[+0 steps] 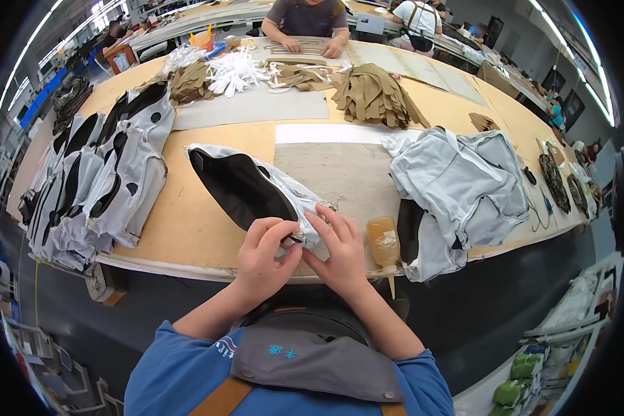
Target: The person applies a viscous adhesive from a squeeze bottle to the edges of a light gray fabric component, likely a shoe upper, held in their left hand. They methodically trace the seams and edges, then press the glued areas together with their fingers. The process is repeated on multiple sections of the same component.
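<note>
A light grey fabric piece with a black panel (239,184) lies before me near the table's front edge. My left hand (268,257) pinches its near corner between thumb and fingers, at a small dark bit of cloth. On the same corner, my right hand (340,249) rests with thumb and fingertips against the light fabric, close to the left fingertips; whether it grips is unclear. A glue bottle with amber contents (383,242) lies just right of my right hand, its nozzle past the edge. Further right is a heap of light grey fabric pieces (452,182).
Grey and black fabric pieces (130,177) are piled at the left. Across the table lie brown fabric strips (377,96), white strips (236,70) and a grey board (338,171). Scissors (548,205) lie far right. A co-worker (309,26) handles strips at the far side.
</note>
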### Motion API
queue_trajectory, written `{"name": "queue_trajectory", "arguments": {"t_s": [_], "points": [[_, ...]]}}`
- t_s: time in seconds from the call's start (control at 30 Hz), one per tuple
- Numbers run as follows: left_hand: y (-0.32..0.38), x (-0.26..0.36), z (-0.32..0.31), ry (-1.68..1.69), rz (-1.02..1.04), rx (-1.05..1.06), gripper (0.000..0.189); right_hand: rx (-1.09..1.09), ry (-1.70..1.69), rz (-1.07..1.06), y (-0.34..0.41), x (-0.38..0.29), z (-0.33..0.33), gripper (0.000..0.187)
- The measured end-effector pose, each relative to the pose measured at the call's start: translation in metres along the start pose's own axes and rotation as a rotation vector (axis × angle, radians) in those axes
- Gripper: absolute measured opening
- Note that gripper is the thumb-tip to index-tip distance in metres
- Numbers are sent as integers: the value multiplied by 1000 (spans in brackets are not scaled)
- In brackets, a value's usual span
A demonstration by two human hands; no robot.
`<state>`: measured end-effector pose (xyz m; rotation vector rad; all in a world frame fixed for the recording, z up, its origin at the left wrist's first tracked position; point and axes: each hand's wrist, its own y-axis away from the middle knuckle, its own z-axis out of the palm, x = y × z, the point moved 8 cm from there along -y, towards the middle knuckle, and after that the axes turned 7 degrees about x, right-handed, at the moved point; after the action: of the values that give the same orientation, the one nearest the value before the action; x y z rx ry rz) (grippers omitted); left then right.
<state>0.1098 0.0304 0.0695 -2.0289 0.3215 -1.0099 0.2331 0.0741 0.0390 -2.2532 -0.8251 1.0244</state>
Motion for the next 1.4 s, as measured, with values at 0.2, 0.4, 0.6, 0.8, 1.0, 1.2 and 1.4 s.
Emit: {"name": "queue_trajectory", "arguments": {"t_s": [0.2,0.4,0.6,0.8,1.0,1.2,1.4], "points": [[3,-8,-19,-120,-111,-54,32,44,168,-145,7,-25,12,44],[13,-30,-28,-178,-269,-194,27,8,198,-176,15,-45,26,40],[24,-50,-32,193,-687,-230,41,-37,155,-130,21,-42,31,39],[27,-54,-26,244,-742,-379,51,-56,173,-127,25,-40,30,42],[16,-44,-21,26,-530,-522,54,-100,168,-119,30,-38,39,42],[29,-60,-5,422,-849,-700,67,-153,190,-69,30,-32,38,47],[44,-61,15,770,-1083,-730,75,-171,136,-31,27,-24,37,54]]}}
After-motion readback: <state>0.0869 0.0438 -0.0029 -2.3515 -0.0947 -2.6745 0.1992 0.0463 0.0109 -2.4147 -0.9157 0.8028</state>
